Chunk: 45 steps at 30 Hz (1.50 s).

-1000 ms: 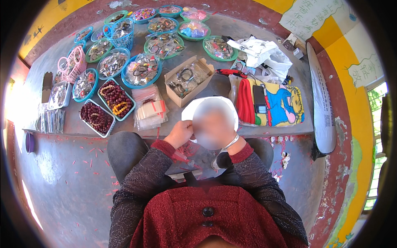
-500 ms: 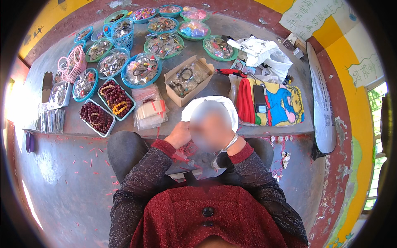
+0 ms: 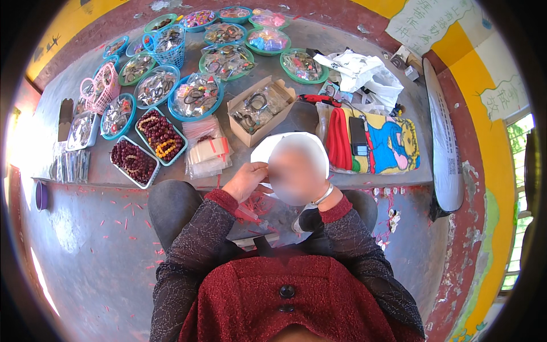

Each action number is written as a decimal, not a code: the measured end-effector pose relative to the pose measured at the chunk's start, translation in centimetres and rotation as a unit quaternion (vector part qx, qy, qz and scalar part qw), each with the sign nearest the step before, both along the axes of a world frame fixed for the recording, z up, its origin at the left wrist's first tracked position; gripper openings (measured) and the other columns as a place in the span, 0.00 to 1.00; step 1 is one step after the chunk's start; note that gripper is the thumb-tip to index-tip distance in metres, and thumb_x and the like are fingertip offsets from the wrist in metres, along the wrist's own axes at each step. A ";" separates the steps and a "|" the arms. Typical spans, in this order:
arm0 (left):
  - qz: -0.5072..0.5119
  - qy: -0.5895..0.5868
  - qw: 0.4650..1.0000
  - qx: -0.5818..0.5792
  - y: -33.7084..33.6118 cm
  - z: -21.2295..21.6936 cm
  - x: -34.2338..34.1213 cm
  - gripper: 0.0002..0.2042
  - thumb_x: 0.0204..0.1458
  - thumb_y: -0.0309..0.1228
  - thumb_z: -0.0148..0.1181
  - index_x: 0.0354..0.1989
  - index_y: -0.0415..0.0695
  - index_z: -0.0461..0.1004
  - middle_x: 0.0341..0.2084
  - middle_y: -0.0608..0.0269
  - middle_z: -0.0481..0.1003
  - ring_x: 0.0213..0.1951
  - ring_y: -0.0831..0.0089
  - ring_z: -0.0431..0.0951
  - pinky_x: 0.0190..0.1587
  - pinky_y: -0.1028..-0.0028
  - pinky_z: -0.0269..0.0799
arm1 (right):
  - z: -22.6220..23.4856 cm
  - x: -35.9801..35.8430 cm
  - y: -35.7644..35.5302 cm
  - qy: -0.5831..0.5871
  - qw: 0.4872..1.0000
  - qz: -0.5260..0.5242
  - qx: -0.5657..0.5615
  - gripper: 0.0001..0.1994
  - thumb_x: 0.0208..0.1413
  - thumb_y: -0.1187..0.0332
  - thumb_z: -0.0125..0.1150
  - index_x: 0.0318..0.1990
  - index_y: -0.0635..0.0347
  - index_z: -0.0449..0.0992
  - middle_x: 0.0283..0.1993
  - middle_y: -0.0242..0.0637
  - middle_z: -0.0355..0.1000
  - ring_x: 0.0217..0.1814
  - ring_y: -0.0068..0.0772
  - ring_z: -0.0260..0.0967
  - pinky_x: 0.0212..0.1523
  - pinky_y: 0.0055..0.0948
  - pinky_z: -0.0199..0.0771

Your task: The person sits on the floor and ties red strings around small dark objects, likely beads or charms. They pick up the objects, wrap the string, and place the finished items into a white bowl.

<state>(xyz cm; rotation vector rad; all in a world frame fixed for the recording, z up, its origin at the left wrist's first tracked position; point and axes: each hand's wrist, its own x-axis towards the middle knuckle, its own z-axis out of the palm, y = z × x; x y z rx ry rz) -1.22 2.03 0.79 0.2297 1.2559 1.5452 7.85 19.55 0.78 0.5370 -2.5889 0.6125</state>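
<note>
My left hand (image 3: 246, 180) is raised in front of my lap, its thumb and fingers pinched together at the edge of a blurred patch. What they hold, if anything, cannot be made out. Most of my right hand (image 3: 315, 192) lies under that blur, so its fingers are hidden; a silver bangle (image 3: 323, 195) circles the wrist. Behind both hands is a round white thing (image 3: 320, 149), perhaps a dish, at the near table edge. A tray of dark red bead bracelets (image 3: 134, 162) and a stack of small clear bags (image 3: 206, 153) lie to the left of my hands.
Basins of bagged trinkets (image 3: 196, 97) crowd the grey table's left and back. Ahead stands an open cardboard box (image 3: 261, 111). On the right lie a colourful folded cloth (image 3: 393, 145) with a dark phone (image 3: 358, 137) and white plastic bags (image 3: 364, 74). Red scraps litter the floor.
My left hand has shifted slightly left and up, and its fingers show more clearly outside the blur. My right wrist has moved a little to the right.
</note>
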 end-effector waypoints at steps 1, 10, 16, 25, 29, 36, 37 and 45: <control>-0.001 0.003 1.000 0.002 0.1 0.0 0.1 0.12 0.57 0.29 0.43 0.43 0.35 0.67 0.34 0.56 0.74 0.33 0.70 0.78 0.32 0.76 0.77 | 0.0 0.1 0.1 0.007 1.000 -0.005 -0.003 0.15 0.42 0.68 0.60 0.41 0.54 0.73 0.42 0.35 0.68 0.48 0.39 0.65 0.49 0.38 0.63; 0.053 -0.090 0.990 0.090 -0.3 -1.1 -0.3 0.11 0.58 0.29 0.41 0.42 0.35 0.67 0.36 0.50 0.74 0.40 0.60 0.77 0.39 0.68 0.77 | 5.7 -0.3 -1.6 -0.015 0.997 -0.033 -0.075 0.12 0.34 0.76 0.62 0.32 0.56 0.74 0.48 0.38 0.65 0.57 0.44 0.58 0.53 0.39 0.59; 0.061 -0.128 0.982 0.125 -0.6 -0.6 -0.4 0.11 0.58 0.28 0.41 0.41 0.35 0.68 0.37 0.48 0.74 0.39 0.58 0.77 0.43 0.65 0.75 | 5.4 -0.3 -1.6 -0.004 0.999 -0.035 -0.012 0.11 0.36 0.75 0.61 0.32 0.56 0.75 0.50 0.38 0.65 0.58 0.44 0.58 0.53 0.41 0.57; 0.045 -0.096 0.988 0.108 -0.4 -1.4 -0.3 0.11 0.58 0.29 0.43 0.41 0.35 0.68 0.36 0.53 0.74 0.38 0.63 0.77 0.43 0.66 0.75 | 4.6 -0.3 -2.0 -0.042 0.998 -0.040 0.011 0.07 0.36 0.72 0.59 0.27 0.58 0.75 0.50 0.39 0.66 0.61 0.43 0.55 0.52 0.42 0.58; 0.028 -0.053 0.995 0.084 -0.1 -1.9 0.0 0.11 0.58 0.30 0.43 0.41 0.35 0.69 0.35 0.56 0.73 0.37 0.66 0.77 0.41 0.68 0.76 | 4.3 -0.3 -2.0 -0.077 0.997 -0.027 0.015 0.05 0.36 0.69 0.59 0.23 0.59 0.73 0.51 0.39 0.65 0.62 0.44 0.54 0.53 0.44 0.57; 0.010 0.016 1.000 0.020 0.0 -0.3 0.5 0.13 0.57 0.33 0.45 0.42 0.36 0.69 0.35 0.63 0.72 0.32 0.74 0.75 0.34 0.74 0.76 | 3.7 -0.2 -2.1 -0.145 0.989 -0.014 0.011 0.05 0.35 0.67 0.60 0.21 0.58 0.74 0.54 0.42 0.64 0.65 0.47 0.49 0.55 0.46 0.55; 0.010 0.025 1.000 0.015 -0.1 -0.3 0.5 0.13 0.57 0.34 0.45 0.43 0.36 0.69 0.35 0.64 0.72 0.32 0.74 0.75 0.33 0.75 0.76 | 3.6 -0.2 -2.1 -0.151 0.988 -0.010 0.015 0.05 0.36 0.67 0.60 0.21 0.58 0.75 0.54 0.42 0.64 0.65 0.48 0.49 0.56 0.46 0.55; 0.069 0.016 0.997 0.018 -0.1 -0.4 0.0 0.15 0.58 0.33 0.44 0.47 0.36 0.68 0.34 0.61 0.75 0.33 0.76 0.75 0.29 0.77 0.75 | 4.5 -0.4 -0.7 -0.072 0.989 -0.057 -0.118 0.09 0.35 0.77 0.57 0.28 0.56 0.76 0.54 0.43 0.64 0.64 0.52 0.50 0.60 0.43 0.53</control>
